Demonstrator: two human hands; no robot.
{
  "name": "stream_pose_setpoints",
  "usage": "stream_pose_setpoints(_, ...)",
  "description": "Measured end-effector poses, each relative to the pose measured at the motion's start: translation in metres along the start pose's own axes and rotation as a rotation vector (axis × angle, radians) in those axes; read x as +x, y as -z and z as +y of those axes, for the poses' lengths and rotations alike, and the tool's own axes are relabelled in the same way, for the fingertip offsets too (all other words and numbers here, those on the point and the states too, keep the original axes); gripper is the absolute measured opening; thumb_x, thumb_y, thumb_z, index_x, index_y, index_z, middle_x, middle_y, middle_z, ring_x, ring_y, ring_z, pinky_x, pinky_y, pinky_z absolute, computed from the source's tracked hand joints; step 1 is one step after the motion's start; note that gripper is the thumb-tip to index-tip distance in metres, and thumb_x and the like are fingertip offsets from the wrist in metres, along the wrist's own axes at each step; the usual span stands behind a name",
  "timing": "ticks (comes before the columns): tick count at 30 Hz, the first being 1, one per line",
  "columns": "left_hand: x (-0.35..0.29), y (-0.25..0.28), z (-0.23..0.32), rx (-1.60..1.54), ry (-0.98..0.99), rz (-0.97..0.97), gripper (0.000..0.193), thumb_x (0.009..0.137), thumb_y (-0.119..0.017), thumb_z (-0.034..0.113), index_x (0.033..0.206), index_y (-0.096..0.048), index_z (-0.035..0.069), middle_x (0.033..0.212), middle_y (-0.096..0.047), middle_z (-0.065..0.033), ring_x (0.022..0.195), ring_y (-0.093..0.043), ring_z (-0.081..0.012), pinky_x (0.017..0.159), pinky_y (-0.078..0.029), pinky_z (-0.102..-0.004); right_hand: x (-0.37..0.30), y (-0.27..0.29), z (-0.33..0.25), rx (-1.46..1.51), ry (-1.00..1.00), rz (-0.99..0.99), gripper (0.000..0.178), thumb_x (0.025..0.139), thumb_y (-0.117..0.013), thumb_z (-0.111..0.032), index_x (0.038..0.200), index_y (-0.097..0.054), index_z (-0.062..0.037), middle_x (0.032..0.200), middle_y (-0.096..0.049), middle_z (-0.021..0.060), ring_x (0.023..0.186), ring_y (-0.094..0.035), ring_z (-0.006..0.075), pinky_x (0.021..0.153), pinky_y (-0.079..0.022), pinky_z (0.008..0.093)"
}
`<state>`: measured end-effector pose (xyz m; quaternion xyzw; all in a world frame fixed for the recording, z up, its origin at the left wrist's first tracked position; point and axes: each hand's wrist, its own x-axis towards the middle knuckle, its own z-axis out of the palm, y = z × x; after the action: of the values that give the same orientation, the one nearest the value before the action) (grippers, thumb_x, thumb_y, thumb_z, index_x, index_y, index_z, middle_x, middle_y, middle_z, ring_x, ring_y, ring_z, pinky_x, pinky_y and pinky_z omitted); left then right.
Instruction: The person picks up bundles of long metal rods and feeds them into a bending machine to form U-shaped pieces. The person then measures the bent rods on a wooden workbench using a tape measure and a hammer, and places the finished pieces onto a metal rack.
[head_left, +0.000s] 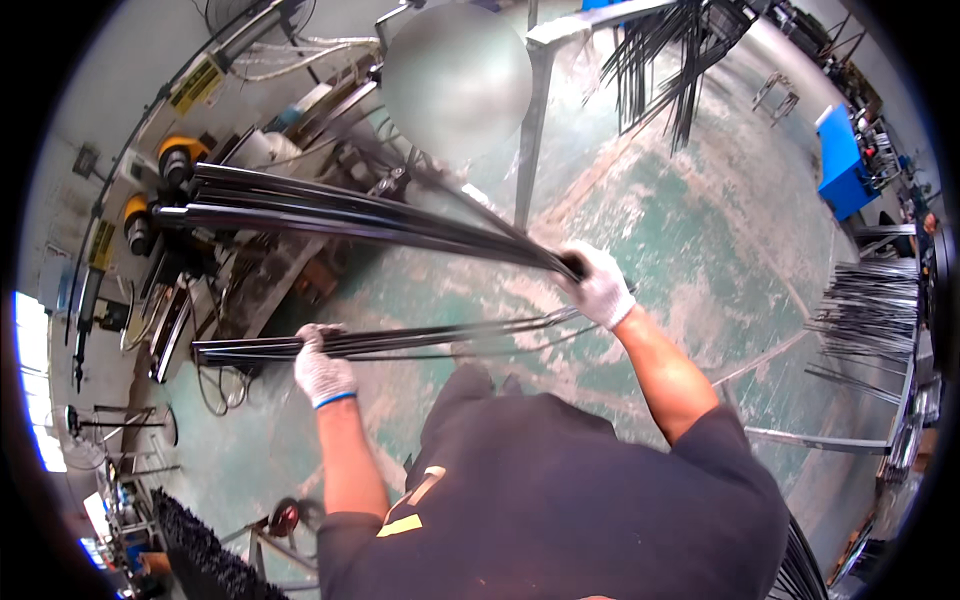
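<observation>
White knit gloves cover both my hands. Toward the right, my right hand (597,284) is closed round one end of a thick bundle of long black metal rods (370,215). That bundle slants up to the left, its far ends fanned apart near the machine. Lower down, my left hand (322,368) grips a thinner bundle of black rods (420,340) close to its left end. The thinner bundle runs roughly level to the right, its right ends spreading below my right hand. Whether the rods are solid or hollow I cannot tell.
A machine (290,270) with orange-capped parts (180,155) stands at the left. More black rods (680,65) hang over a metal frame (540,90) at the top. Rods also lie on a rack (870,310) at the right, below a blue cabinet (842,165). A round blur hides part of the top.
</observation>
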<state>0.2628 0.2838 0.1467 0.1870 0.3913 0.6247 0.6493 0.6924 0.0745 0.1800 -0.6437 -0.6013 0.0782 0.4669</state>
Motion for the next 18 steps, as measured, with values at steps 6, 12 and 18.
stream_pose_setpoints(6,0.105,-0.095,-0.006,-0.044,0.071,-0.001,0.020,0.105,-0.071,0.022,0.097,-0.065,0.005,0.084,-0.065,-0.0072,0.079,-0.063,-0.0243,0.085,-0.059,-0.0431,0.068,0.001,0.025,-0.142,0.102,0.177,0.026,0.093,-0.080,-0.012,0.114,-0.068,-0.0033,0.088,-0.072,0.0188,0.075,-0.073,0.0359,0.070,-0.058,0.0399)
stream_pose_setpoints(12,0.216,-0.165,-0.111,0.058,0.392,-0.275,0.035,0.109,-0.060,0.032,0.097,-0.068,0.001,0.093,-0.069,-0.0164,0.093,-0.067,-0.0371,0.096,-0.056,-0.0550,0.256,0.086,0.018,-0.647,0.130,0.010,0.019,0.096,-0.071,-0.018,0.113,-0.066,-0.0108,0.090,-0.072,0.0204,0.082,-0.072,0.0426,0.072,-0.057,0.0517)
stream_pose_setpoints(18,0.222,-0.199,-0.255,0.354,0.808,-0.183,0.039,0.110,-0.061,0.030,0.131,-0.060,-0.002,0.133,-0.065,-0.0203,0.123,-0.064,-0.0388,0.104,-0.056,-0.0557,0.438,0.110,0.037,-1.010,0.151,-0.406,0.020,0.095,-0.061,-0.011,0.111,-0.074,-0.0078,0.101,-0.076,0.0216,0.096,-0.074,0.0412,0.086,-0.058,0.0492)
